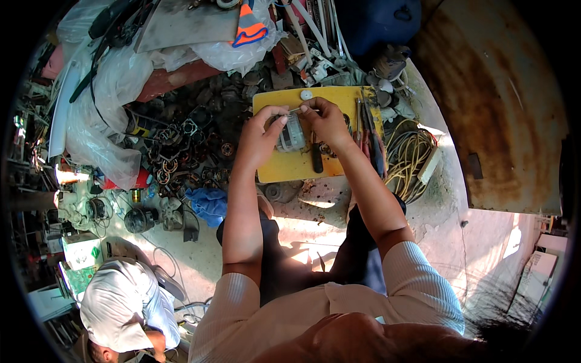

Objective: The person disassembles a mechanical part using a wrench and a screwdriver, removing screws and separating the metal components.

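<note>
Holding a small grey box [292, 134] over a yellow board [290, 166]

Left hand [261, 134] and right hand [325, 121] both curling tight around the box; pinching a thin wire [298, 110] on top; tools [369, 136] lying beside.

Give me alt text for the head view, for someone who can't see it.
Seen from above, a person's left hand and right hand together hold a small grey motor-like part over a yellow board that carries hand tools. Dark metal parts lie piled to the left and coiled wire to the right; another person crouches at lower left.
</note>
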Tool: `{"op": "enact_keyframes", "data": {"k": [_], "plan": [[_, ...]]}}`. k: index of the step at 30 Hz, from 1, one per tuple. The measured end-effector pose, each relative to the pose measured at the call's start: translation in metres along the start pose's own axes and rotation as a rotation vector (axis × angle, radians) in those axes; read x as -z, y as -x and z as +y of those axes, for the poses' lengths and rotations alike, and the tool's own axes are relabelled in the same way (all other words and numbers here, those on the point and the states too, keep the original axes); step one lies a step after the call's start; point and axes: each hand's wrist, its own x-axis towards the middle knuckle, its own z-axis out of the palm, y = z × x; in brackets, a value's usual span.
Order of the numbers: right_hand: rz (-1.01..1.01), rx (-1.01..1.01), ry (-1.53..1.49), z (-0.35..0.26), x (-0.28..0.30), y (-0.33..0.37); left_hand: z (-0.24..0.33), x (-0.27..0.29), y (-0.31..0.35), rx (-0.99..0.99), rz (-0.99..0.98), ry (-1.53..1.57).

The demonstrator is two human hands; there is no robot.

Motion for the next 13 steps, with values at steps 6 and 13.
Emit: {"op": "enact_keyframes", "data": {"k": [6, 13], "plan": [[-0.105, 0.077, -0.27, -0.013, 0.019, 0.006, -0.007, 0.007, -0.004, 0.054, 0.01, 0.177], [-0.128, 0.127, -0.323, -0.021, 0.01, 0.018, -0.01, 0.003, -0.006, 0.091, 0.019, 0.316]]}}
